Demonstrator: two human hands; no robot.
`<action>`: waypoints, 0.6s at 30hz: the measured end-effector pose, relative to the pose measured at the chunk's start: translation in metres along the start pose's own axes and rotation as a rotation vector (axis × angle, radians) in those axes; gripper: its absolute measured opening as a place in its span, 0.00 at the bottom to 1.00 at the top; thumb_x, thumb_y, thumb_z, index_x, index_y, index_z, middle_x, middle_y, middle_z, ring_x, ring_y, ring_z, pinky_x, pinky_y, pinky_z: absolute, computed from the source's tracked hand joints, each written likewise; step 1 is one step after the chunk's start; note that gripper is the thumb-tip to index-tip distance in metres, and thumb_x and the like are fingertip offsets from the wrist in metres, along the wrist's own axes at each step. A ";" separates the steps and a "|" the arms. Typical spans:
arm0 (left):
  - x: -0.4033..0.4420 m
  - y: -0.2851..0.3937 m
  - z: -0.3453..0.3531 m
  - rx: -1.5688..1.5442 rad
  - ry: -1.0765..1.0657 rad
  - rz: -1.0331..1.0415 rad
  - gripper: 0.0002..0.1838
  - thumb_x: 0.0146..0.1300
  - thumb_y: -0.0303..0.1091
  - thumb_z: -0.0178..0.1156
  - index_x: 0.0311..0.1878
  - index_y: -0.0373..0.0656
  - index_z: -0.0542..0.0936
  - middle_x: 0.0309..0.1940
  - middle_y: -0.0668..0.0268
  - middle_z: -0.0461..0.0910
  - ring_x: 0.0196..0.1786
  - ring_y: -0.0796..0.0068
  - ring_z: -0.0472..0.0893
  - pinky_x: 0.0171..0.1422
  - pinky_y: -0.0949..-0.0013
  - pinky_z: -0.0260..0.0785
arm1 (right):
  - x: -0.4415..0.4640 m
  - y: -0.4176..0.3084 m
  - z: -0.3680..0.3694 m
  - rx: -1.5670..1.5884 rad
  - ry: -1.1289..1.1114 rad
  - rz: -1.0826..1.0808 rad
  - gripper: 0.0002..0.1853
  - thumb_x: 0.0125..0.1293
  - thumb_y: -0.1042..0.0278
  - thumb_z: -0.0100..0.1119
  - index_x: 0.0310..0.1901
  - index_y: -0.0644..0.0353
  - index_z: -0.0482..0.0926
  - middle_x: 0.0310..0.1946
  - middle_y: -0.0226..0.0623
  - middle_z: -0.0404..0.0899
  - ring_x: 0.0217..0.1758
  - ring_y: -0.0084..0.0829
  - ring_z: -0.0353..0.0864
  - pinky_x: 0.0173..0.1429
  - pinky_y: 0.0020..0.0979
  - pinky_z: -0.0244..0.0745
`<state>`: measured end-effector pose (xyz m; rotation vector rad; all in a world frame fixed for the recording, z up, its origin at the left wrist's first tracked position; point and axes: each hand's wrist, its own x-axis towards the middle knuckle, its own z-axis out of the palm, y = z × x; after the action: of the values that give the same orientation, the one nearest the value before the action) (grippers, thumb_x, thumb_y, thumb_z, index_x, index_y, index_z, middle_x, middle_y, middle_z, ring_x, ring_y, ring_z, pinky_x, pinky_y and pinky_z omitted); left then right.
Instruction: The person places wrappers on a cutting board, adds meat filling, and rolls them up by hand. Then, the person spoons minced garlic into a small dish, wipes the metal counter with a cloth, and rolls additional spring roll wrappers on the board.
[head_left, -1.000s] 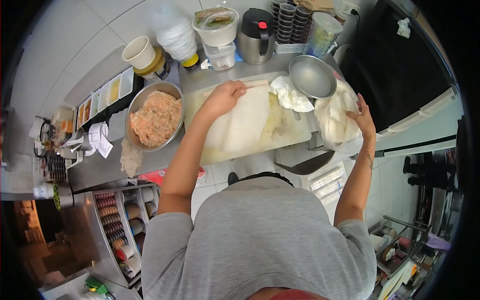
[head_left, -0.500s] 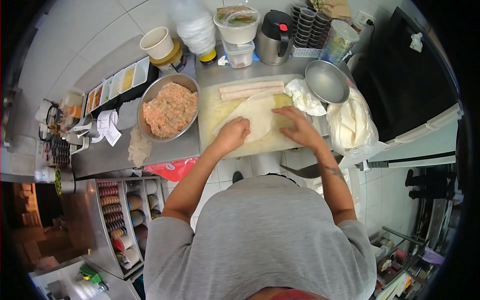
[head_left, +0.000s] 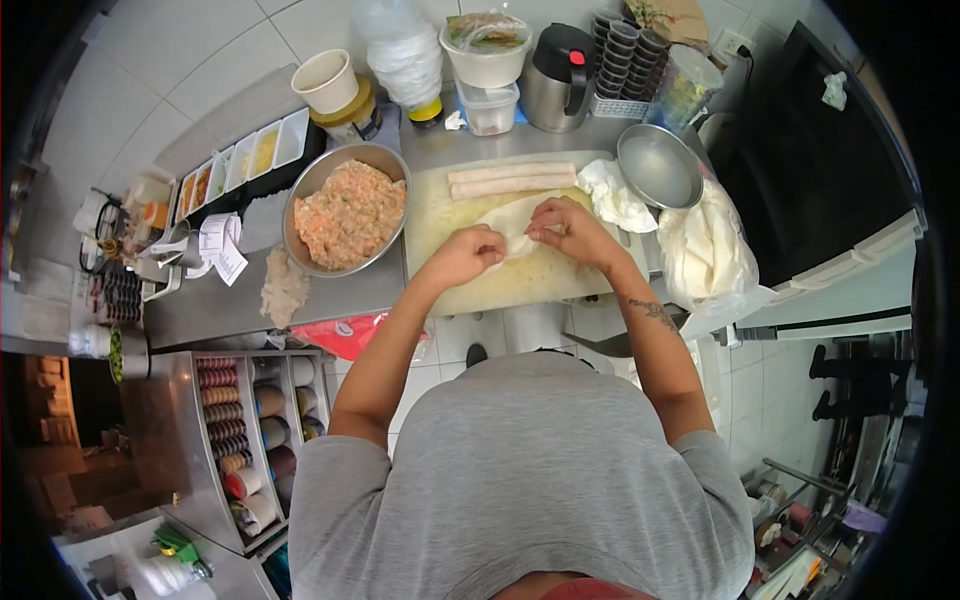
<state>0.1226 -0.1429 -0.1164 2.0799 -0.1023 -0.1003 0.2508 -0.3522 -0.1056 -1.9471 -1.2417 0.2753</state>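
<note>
A thin, pale spring roll wrapper point(head_left: 510, 217) lies on the cutting board point(head_left: 450, 285), its near edge lifted and folded. My left hand point(head_left: 468, 254) pinches that edge on the left, fingers curled in. On the right, my right hand point(head_left: 572, 232) grips the same edge between thumb and fingertips. Whatever the fold covers is hidden. Two long pale rolls point(head_left: 512, 180) lie side by side toward the board's far edge. To the left of the board stands a steel bowl point(head_left: 402, 226) heaped with a pinkish-orange minced filling point(head_left: 350, 215).
A round metal bowl of cloudy liquid point(head_left: 660, 168) and a crumpled white cloth point(head_left: 612, 195) sit to the right. Beside them is a plastic bag of wrappers point(head_left: 705, 245). Behind the board stand a steel jug point(head_left: 558, 85) and stacked tubs point(head_left: 488, 105).
My right hand has moved left and in, from flat fingers to a pinch on the wrapper. The wrapper's near edge is now folded up away from me.
</note>
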 end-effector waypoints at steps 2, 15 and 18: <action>-0.002 0.001 -0.011 -0.044 -0.005 -0.017 0.05 0.56 0.27 0.63 0.36 0.39 0.81 0.33 0.65 0.76 0.39 0.72 0.76 0.46 0.69 0.67 | 0.005 -0.007 -0.006 0.098 -0.107 0.072 0.06 0.60 0.67 0.65 0.37 0.59 0.85 0.39 0.37 0.81 0.44 0.36 0.79 0.51 0.33 0.72; 0.016 0.048 -0.019 0.152 0.164 0.057 0.11 0.60 0.33 0.61 0.40 0.35 0.79 0.34 0.64 0.80 0.38 0.74 0.77 0.46 0.69 0.70 | 0.025 -0.021 -0.020 0.282 -0.182 0.179 0.12 0.69 0.61 0.59 0.38 0.62 0.76 0.25 0.29 0.74 0.32 0.22 0.69 0.39 0.30 0.67; 0.030 0.046 -0.014 0.164 0.209 0.162 0.13 0.62 0.35 0.61 0.42 0.34 0.79 0.34 0.64 0.80 0.38 0.75 0.77 0.46 0.68 0.71 | 0.025 -0.028 -0.023 0.219 -0.087 0.168 0.13 0.68 0.59 0.60 0.39 0.62 0.76 0.29 0.30 0.76 0.35 0.25 0.72 0.42 0.31 0.69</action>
<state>0.1526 -0.1569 -0.0709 2.2237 -0.1548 0.2304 0.2573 -0.3372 -0.0653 -1.8666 -1.0557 0.5634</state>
